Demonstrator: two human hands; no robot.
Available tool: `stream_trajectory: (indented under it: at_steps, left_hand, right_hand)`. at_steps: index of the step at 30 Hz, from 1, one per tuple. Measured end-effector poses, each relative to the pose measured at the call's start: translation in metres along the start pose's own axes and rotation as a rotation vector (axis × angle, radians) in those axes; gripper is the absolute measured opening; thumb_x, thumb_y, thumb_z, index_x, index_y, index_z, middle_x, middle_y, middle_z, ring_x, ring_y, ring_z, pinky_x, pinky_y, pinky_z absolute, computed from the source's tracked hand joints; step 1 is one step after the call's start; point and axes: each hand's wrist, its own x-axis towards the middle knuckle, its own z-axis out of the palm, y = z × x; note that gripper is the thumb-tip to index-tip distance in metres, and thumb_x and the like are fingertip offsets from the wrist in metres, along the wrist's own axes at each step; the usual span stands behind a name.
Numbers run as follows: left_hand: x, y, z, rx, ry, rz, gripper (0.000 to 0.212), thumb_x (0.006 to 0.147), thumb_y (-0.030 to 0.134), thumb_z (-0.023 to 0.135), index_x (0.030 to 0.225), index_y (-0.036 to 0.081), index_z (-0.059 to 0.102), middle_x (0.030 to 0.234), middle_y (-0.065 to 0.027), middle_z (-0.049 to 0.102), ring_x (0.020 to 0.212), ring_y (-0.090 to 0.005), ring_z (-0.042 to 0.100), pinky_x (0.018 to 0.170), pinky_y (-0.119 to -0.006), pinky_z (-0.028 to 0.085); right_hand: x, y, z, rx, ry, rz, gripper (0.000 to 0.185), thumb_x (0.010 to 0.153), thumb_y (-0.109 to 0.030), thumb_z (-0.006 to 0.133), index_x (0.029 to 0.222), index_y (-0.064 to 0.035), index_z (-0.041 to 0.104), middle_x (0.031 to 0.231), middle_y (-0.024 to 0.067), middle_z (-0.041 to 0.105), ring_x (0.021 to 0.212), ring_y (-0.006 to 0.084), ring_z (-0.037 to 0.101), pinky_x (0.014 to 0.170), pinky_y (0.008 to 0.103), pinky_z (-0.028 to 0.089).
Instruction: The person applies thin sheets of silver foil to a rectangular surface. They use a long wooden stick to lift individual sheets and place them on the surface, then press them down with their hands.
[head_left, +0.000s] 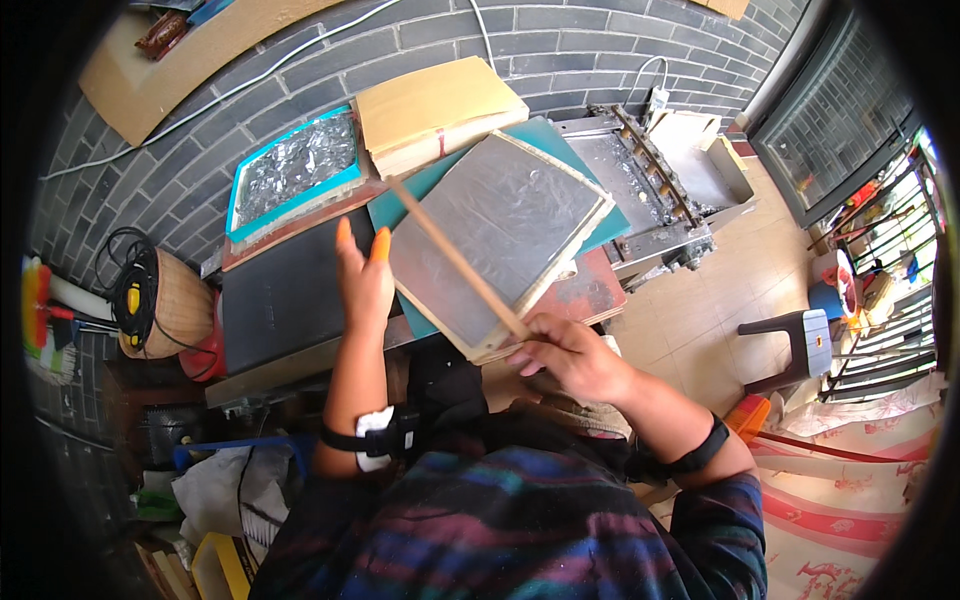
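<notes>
My right hand (574, 358) grips the near end of a thin flat wooden strip (457, 259), whose far end is motion-blurred. The strip slants across a pad of pale sheets topped by a grey, wrinkled, film-like sheet (510, 202). That pad lies askew on a teal board (551, 139). To the pad's left, my left hand (366, 289) is raised with its fingers apart and nothing in it. Orange finger cots (381, 244) cover two of its digits. Beneath that hand is a dark flat panel (289, 292).
A blue-rimmed tray (296, 214) of crinkled silvery foil stands at the back left. Beside it is a paper stack with a tan top (439, 109). Metal machinery (637, 180) adjoins on the right. A grey plastic stool (799, 349) stands on the floor; a basket with black cable (176, 300) sits left.
</notes>
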Motion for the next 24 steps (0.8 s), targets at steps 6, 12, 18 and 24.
stream_trajectory:
  at_steps: [6, 12, 18, 24]
  left_hand:
    - [-0.030, 0.002, -0.038, -0.191, -0.209, -0.366, 0.059, 0.098, 0.023, 0.054, 0.144, -0.004, 0.030, 0.144, -0.0219, 0.043, 0.132, -0.0260, 0.042, 0.109, -0.035, 0.034]
    - [-0.022, 0.006, -0.028, -0.316, -0.223, -0.334, 0.052, 0.098, 0.016, 0.051, 0.143, -0.002, 0.032, 0.142, -0.0210, 0.043, 0.129, -0.0248, 0.045, 0.108, -0.036, 0.036]
    - [0.012, 0.005, -0.019, -0.515, -0.216, -0.280, 0.049, 0.096, 0.003, 0.043, 0.143, -0.002, 0.031, 0.143, -0.0189, 0.040, 0.129, -0.0219, 0.043, 0.109, -0.033, 0.034]
    - [0.017, -0.001, -0.008, -0.528, -0.237, -0.275, 0.050, 0.096, 0.008, 0.047, 0.143, -0.001, 0.033, 0.141, -0.0139, 0.043, 0.126, -0.0180, 0.044, 0.107, -0.030, 0.032]
  right_hand:
    - [0.020, -0.013, 0.005, 0.014, -0.097, 0.063, 0.017, 0.098, -0.006, 0.046, 0.109, 0.0002, 0.058, 0.096, 0.0073, 0.064, 0.089, 0.0118, 0.062, 0.078, 0.0257, 0.051]
    - [-0.014, -0.012, -0.040, -0.365, 0.144, -0.217, 0.015, 0.093, -0.006, 0.053, 0.106, 0.0000, 0.059, 0.074, 0.0018, 0.056, 0.061, 0.0090, 0.055, 0.058, 0.0262, 0.048]
    - [-0.081, -0.020, -0.067, -0.203, 0.512, 0.032, 0.021, 0.089, 0.004, 0.059, 0.110, 0.0023, 0.060, 0.077, -0.0033, 0.051, 0.068, 0.0044, 0.044, 0.059, 0.0210, 0.037]
    - [-0.127, -0.004, -0.075, -0.177, 0.666, 0.111, 0.023, 0.086, 0.007, 0.059, 0.109, 0.0048, 0.060, 0.073, -0.0047, 0.046, 0.065, 0.0037, 0.041, 0.057, 0.0206, 0.033]
